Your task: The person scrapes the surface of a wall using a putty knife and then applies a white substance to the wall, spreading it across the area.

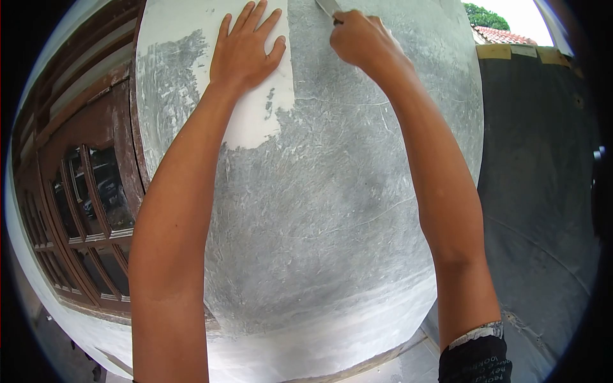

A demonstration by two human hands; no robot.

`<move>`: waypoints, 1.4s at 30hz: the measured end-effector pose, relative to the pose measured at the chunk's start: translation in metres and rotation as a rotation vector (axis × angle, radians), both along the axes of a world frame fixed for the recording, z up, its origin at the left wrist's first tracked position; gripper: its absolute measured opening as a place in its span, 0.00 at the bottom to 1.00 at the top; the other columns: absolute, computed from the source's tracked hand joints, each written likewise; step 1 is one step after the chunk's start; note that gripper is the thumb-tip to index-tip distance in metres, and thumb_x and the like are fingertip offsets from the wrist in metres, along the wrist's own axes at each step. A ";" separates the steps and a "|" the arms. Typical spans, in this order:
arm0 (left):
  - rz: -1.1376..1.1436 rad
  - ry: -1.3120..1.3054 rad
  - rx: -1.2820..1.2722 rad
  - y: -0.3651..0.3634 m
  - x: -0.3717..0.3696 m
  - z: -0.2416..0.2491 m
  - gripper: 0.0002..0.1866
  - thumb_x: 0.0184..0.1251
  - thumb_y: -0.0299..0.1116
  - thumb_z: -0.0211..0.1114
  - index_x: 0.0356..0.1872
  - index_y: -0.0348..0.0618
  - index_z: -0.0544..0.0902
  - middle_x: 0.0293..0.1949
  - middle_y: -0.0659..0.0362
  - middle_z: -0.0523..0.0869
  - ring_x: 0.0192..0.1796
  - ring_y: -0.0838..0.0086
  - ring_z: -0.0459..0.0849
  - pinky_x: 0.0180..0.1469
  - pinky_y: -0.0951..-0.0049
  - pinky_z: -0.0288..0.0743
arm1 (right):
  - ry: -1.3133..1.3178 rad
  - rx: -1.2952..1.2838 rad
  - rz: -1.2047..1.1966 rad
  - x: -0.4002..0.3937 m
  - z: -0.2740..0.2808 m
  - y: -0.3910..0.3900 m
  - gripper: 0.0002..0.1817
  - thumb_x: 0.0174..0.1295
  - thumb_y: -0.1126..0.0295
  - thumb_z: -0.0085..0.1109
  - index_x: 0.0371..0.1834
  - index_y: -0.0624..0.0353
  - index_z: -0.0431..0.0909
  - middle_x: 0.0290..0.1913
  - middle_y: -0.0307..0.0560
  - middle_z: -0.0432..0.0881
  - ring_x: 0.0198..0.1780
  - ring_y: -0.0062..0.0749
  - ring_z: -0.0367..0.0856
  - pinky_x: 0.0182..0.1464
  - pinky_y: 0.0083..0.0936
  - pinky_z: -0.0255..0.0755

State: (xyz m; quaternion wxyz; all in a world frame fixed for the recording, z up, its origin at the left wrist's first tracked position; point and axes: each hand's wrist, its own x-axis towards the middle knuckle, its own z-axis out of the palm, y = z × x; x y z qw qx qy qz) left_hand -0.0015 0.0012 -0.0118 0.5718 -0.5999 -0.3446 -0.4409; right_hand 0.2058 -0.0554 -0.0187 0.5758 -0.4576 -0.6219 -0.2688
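Left hand (pixel 246 54): fingers spread, palm on wall (pixel 332 185), over white patch. Right hand (pixel 365 39): closed round handle of scraper (pixel 328 7), at upper wall. Wooden window (pixel 89 191) left of wall; dark sheet (pixel 533 179) right of wall.

Brown woodwork (pixel 110 142), tiled roof (pixel 501 37), tree (pixel 485 16)

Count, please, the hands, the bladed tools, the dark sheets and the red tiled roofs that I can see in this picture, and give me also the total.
Hands: 2 (left hand, right hand)
Bladed tool: 1
Dark sheet: 1
Red tiled roof: 1
Total: 5
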 end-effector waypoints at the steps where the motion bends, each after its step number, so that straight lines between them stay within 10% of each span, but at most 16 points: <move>1: -0.007 0.002 -0.010 -0.001 0.000 0.000 0.32 0.78 0.45 0.54 0.78 0.44 0.68 0.83 0.50 0.60 0.86 0.60 0.52 0.86 0.53 0.40 | -0.001 0.001 0.000 0.000 0.004 -0.002 0.28 0.64 0.66 0.49 0.69 0.49 0.82 0.60 0.66 0.85 0.58 0.61 0.87 0.63 0.48 0.79; 4: -0.006 0.011 0.010 0.000 -0.001 0.000 0.32 0.78 0.46 0.54 0.78 0.44 0.68 0.82 0.50 0.61 0.85 0.60 0.53 0.86 0.53 0.41 | 0.021 -0.080 0.177 -0.005 0.012 -0.030 0.22 0.72 0.71 0.45 0.66 0.63 0.77 0.68 0.69 0.76 0.67 0.65 0.78 0.66 0.55 0.75; 14: -0.023 -0.003 -0.005 -0.001 0.001 -0.001 0.31 0.78 0.46 0.53 0.78 0.44 0.68 0.83 0.50 0.60 0.85 0.61 0.53 0.86 0.55 0.39 | -0.096 0.079 -0.023 0.009 0.031 0.015 0.26 0.66 0.69 0.49 0.67 0.51 0.82 0.58 0.67 0.85 0.54 0.61 0.88 0.60 0.49 0.81; 16: 0.004 -0.009 -0.014 -0.001 0.000 -0.001 0.32 0.79 0.46 0.53 0.79 0.45 0.67 0.83 0.51 0.59 0.86 0.62 0.52 0.86 0.55 0.39 | 0.029 -0.039 0.131 -0.003 0.027 -0.014 0.22 0.72 0.71 0.44 0.66 0.65 0.77 0.68 0.71 0.76 0.67 0.66 0.78 0.67 0.55 0.75; 42: -0.009 -0.006 0.003 0.000 -0.001 -0.002 0.32 0.78 0.46 0.53 0.78 0.45 0.68 0.83 0.50 0.60 0.85 0.60 0.52 0.86 0.54 0.40 | -0.075 -0.094 0.055 -0.003 0.025 -0.002 0.24 0.72 0.72 0.43 0.69 0.65 0.73 0.72 0.73 0.69 0.75 0.68 0.68 0.73 0.57 0.67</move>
